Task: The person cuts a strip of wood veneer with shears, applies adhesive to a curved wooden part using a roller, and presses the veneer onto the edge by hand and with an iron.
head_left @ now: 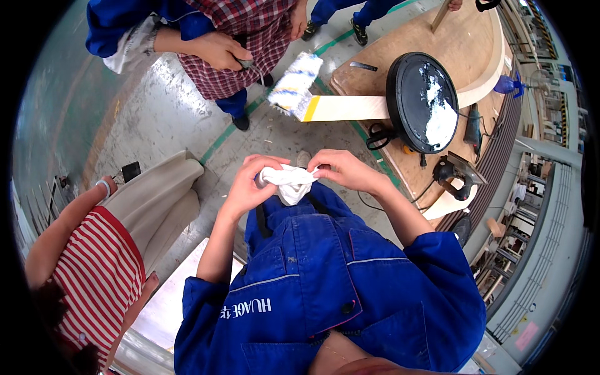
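- I see bunched, soft white fabric [291, 187] between left hand [247, 181] and right hand [347, 171].
- Both grip it: left side held, right edge pinched.
- Longer spread runs left to right; neither hand nearer.

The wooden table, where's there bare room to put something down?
The table shows bare wood between the wooden stick, round black pan and curved strip; a smaller patch lies between the dark blade and pale plank. It's crowded right of and below the pan: a power tool, an iron-shaped tool.
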